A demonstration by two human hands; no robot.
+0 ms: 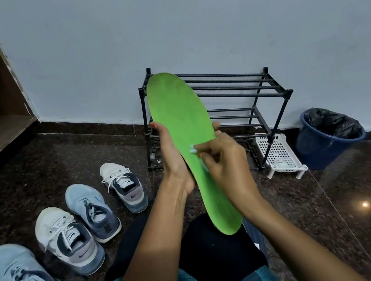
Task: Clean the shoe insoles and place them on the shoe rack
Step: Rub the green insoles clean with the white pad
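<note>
Above the lap, the left hand (172, 157) grips the insole (180, 116) from behind, its toe end pointing up. The right hand (224, 158) pinches a white item (193, 150) against the insole's middle. Farther off, the rack (232, 88) stands by the wall, with shoes (72, 232) on the left and a bin (323, 146) on the right.

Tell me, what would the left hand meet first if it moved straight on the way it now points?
Probably the black shoe rack. The left hand, gripping the green insole, points up and away toward the rack's left posts; nothing shows between them, though depth is unclear.
</note>
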